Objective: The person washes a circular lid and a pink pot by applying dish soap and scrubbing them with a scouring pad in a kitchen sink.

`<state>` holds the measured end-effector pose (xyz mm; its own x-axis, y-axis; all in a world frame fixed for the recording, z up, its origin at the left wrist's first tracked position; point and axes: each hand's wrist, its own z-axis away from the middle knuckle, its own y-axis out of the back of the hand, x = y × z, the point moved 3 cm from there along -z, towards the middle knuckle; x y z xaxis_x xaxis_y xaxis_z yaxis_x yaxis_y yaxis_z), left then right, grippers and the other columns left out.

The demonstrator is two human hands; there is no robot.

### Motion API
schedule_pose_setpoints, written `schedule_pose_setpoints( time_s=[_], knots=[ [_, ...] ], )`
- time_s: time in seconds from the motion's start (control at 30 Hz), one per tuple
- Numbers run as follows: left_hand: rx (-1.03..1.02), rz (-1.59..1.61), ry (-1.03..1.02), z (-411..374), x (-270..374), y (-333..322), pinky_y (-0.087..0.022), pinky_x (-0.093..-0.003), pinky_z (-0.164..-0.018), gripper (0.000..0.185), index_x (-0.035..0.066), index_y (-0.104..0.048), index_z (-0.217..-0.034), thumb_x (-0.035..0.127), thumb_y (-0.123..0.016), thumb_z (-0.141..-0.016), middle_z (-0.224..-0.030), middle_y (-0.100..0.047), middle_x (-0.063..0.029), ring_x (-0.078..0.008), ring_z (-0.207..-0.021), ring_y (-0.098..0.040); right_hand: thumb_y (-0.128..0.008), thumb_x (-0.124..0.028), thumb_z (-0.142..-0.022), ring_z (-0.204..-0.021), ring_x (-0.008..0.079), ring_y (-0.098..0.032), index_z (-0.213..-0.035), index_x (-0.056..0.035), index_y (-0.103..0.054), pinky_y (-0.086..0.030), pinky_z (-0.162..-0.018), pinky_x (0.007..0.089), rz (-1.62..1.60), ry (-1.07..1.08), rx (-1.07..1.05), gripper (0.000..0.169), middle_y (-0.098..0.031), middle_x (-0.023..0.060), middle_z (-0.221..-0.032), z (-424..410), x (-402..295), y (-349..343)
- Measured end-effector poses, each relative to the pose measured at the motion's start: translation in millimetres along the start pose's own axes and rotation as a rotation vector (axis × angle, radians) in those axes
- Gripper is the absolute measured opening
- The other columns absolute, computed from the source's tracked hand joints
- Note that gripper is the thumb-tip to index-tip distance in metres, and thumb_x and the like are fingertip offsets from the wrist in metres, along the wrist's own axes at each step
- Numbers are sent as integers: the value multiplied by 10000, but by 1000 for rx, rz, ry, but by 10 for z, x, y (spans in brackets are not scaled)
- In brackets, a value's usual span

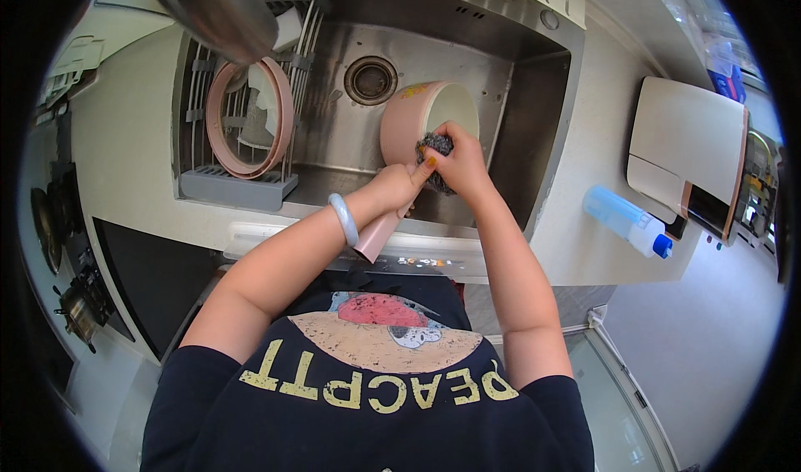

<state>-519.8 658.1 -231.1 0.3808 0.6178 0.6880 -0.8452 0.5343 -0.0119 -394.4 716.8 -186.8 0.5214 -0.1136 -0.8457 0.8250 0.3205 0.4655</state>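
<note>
A pink saucepan (403, 118) with a pale inside lies tilted on its side in the stainless steel sink (331, 125), its opening turned to the right. My left hand (400, 187), below a bangle on the wrist, is closed round the pan's pink handle (377, 234), which points towards me over the sink's front edge. My right hand (462, 159) grips a grey metal scouring pad (436, 143) at the pan's rim, where handle and body meet. Both hands touch or nearly touch there. The pan's far inner wall shows; the part under the hands is hidden.
A pink-rimmed glass lid (285, 118) stands in a grey drying rack (238, 187) at the sink's left. A blurred metal faucet (219, 15) juts in above it. On the right counter lie a blue-capped bottle (626, 219) and a white appliance (685, 153).
</note>
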Motion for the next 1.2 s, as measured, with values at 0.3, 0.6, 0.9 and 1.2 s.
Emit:
schedule_pose_setpoints(
  time_s=[0.3,0.6,0.9,1.2],
  knots=[
    [83,-450,-52,115,347,-58,-489,-366,-576,451,-43,-614,-660,390,-601,-787,-529,-564,-173,-309,-521,-596,-662,-132,-660,-651,191,-586,-839,63,-561,-458,-579,303,-289,-462,379,283,-602,136,-747,-604,571,331],
    [142,-521,71,205,453,-84,-466,-419,-761,428,-76,-584,-904,325,-624,-763,-880,-605,-273,-397,-853,-591,-618,-120,-714,-598,160,-557,-811,1,-531,-445,-512,294,-566,-612,331,178,-571,80,-698,-576,722,466],
    [134,-636,39,233,584,-85,-477,-422,-739,288,-25,-617,-842,257,-576,-794,-880,-594,-238,-375,-830,-595,-627,-165,-682,-834,390,-594,-947,-18,-532,-462,-741,419,249,-366,391,318,-610,236,-843,-564,533,666],
    [163,-680,37,233,572,-138,-483,-423,-722,271,-24,-612,-834,241,-575,-790,-862,-600,-223,-367,-806,-602,-591,-138,-696,-842,385,-594,-961,-45,-534,-469,-743,450,488,-437,327,287,-623,207,-855,-641,466,743]
  ],
)
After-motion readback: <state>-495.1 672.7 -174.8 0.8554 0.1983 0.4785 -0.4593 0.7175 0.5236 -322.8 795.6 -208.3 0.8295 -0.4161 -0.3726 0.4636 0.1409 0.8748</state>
